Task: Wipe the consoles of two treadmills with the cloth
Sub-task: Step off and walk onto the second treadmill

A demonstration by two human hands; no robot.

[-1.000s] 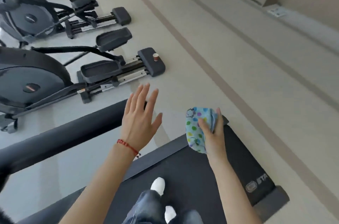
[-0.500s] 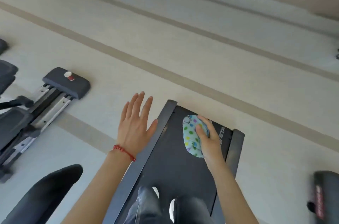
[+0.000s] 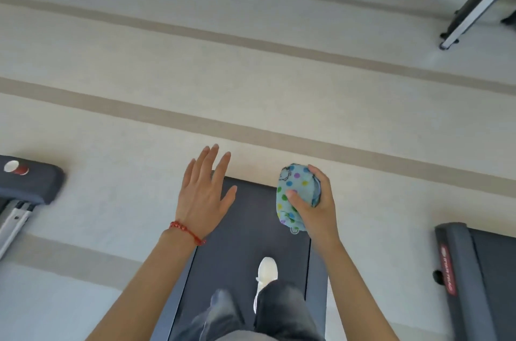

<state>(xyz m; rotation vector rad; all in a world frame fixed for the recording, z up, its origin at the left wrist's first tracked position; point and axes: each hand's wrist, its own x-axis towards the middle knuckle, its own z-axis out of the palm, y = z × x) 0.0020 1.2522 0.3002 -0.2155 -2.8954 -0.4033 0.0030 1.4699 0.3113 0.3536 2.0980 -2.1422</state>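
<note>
Standing on the dark belt of a treadmill (image 3: 237, 234), the person faces its rear edge and the pale striped floor (image 3: 251, 89) beyond, with no console anywhere in sight. The right hand (image 3: 315, 206) is closed around a bunched, polka-dotted cloth (image 3: 293, 195), thumb pressed across its front, holding it in the air above the belt's far end. The left hand (image 3: 202, 195) is empty, its fingers spread and palm down, raised over the left side rail and touching nothing. A red beaded bracelet (image 3: 187, 230) sits on that wrist. One white shoe (image 3: 266, 270) shows clearly on the belt below dark trouser legs; the other foot is hidden. My judgement is that no wiping is in hand at this moment: this looks like a transit step, with the person walking off one machine. Whether that machine's console has been wiped cannot be told from here. A second treadmill (image 3: 474, 270) lies just to the right, its red-labelled rear end visible, and the next move appears to call for stepping down, mounting that deck and carrying the cloth to its console, which is out of view. Count: two treadmills, one cloth, two hands, one bracelet. One red paper cup (image 3: 15, 168) stands on the end cap of another machine at the left edge. A further frame leg (image 3: 474, 2) crosses the upper right corner.
</note>
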